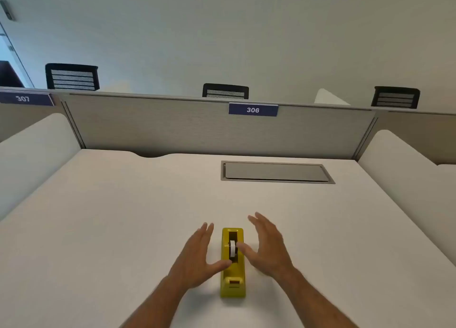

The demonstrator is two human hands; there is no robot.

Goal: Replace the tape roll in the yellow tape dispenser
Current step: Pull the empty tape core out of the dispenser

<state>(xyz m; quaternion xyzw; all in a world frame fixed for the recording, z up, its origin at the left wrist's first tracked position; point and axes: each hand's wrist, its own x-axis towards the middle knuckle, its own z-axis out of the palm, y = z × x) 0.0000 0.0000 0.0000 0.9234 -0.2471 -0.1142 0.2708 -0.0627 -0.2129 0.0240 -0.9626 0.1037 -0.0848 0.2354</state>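
Both our hands are spread wide, nothing gripped. Left hand (196, 255) reaches in from 7 o'clock, right hand (267, 247) from 5, palms facing each other, thumbs pointing inward, forearms bare.

One dispenser (233, 263), one tape roll (232, 249), two hands, three chairs, perhaps two number signs.
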